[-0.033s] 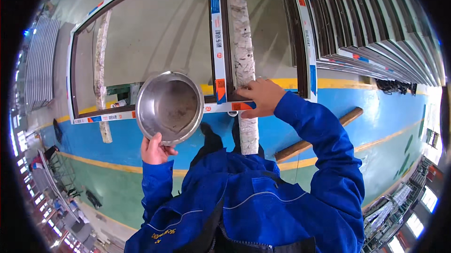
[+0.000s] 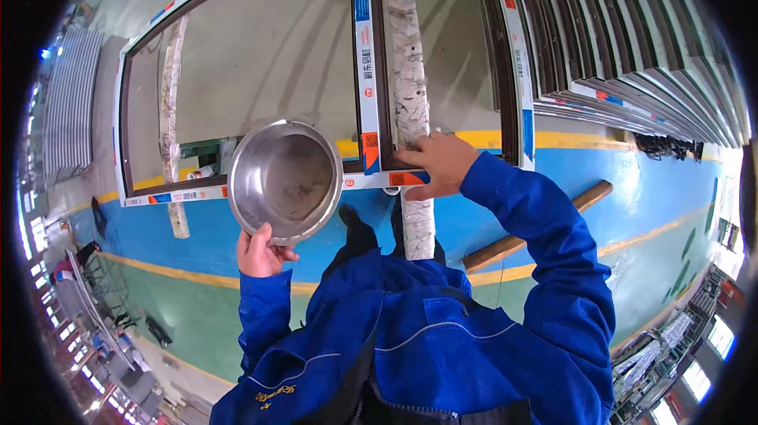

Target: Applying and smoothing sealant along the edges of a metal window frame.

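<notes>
steel bowl (image 2: 285, 179) held up at its lower rim by left hand (image 2: 259, 252) grip, tilted over frame | right hand (image 2: 439, 164) flat on window frame (image 2: 365, 93) corner, gripping nothing | wooden beam (image 2: 410, 93) under frame | stacked frames (image 2: 632, 54) right | timber (image 2: 537, 224) on blue floor (image 2: 632, 188)

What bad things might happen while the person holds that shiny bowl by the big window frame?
The left hand grips the metal bowl only at its lower rim, so it might tip and slip out. The bowl is close to the window frame, so it may bump it. The right hand rests on the frame's bottom rail by the wooden support; fingers might get pinched if the frame shifts.
</notes>
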`<state>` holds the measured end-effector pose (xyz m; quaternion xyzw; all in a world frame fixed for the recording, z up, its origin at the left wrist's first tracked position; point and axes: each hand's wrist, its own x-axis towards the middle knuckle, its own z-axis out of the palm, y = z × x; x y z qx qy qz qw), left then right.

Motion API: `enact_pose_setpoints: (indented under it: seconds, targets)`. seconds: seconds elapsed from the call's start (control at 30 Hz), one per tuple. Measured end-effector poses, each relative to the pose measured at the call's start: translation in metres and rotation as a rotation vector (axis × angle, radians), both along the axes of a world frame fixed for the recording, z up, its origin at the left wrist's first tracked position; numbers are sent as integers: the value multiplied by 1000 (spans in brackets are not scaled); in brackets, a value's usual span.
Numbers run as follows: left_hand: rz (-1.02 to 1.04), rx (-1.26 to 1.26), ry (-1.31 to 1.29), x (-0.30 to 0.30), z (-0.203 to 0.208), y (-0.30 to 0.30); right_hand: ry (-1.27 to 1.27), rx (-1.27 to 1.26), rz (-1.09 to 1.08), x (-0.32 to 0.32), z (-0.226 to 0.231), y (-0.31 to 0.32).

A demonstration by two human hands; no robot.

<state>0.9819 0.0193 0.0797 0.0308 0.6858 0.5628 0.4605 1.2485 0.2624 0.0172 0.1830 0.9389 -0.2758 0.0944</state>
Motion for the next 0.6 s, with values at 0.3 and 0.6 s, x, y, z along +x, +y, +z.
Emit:
enact_pose_setpoints:
  seconds: [0.3, 0.6]
  targets:
    - [55, -56, 57, 22, 6, 1, -30, 48, 162, -20, -20, 7]
    - [131, -67, 48, 30, 6, 4, 22, 153, 221, -15, -23, 11]
